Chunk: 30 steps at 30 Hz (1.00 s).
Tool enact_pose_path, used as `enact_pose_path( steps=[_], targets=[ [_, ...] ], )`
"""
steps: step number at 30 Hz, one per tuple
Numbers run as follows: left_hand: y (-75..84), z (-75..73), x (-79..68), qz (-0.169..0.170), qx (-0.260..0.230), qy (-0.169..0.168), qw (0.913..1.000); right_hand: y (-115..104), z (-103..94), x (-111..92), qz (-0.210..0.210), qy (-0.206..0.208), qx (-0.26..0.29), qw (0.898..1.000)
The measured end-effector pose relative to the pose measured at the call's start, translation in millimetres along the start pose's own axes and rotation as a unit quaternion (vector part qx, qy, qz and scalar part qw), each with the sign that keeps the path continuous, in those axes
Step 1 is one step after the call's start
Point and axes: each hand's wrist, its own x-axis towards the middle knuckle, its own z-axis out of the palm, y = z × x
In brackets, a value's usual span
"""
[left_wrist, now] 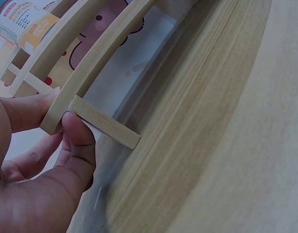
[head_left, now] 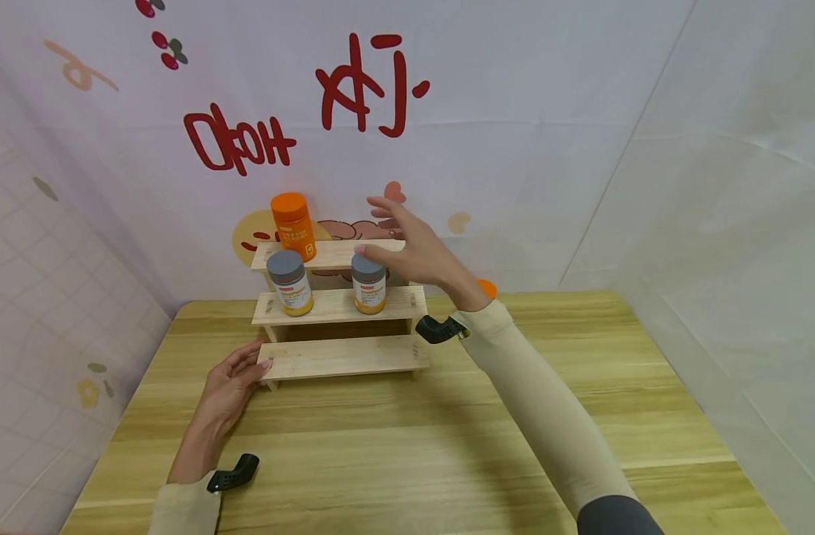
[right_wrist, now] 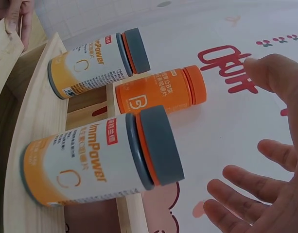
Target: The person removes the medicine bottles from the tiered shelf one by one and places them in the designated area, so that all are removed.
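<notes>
A three-tier wooden shelf [head_left: 343, 357] stands on the table. My left hand [head_left: 226, 386] grips the left end of its lowest board, thumb and fingers around the edge in the left wrist view. On the middle board sit two supplement bottles with grey lids, a left one [head_left: 293, 286] and a right one [head_left: 369, 291]. An orange bottle [head_left: 296, 230] stands at the left of the top board. My right hand [head_left: 414, 245] hovers by the right grey-lidded bottle, fingers spread and apart from it in the right wrist view, holding nothing.
Behind my right wrist, part of an orange round object [head_left: 487, 288] shows at the table's back edge. A white wall covering [head_left: 514, 148] with red characters rises behind the shelf. The wooden table [head_left: 380, 461] extends in front of and beside the shelf.
</notes>
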Motion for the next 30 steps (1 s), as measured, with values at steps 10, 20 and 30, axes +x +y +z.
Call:
enact_pose_path(
  steps=[10,20,30],
  targets=[
    [0.5,-1.4,0.5,-0.003,-0.006,-0.006,1.0000,-16,9.9,31,0.009,-0.018,-0.013,1.000],
    [1.2,-0.6,1.2,-0.001,-0.015,0.001,0.9999,-28,23.4,59,0.029,-0.027,-0.030,0.999],
    [1.4,-1.2,-0.3,0.004,-0.023,-0.001,0.9997,-37,41.6,83,0.061,-0.039,-0.047,0.996]
  ],
)
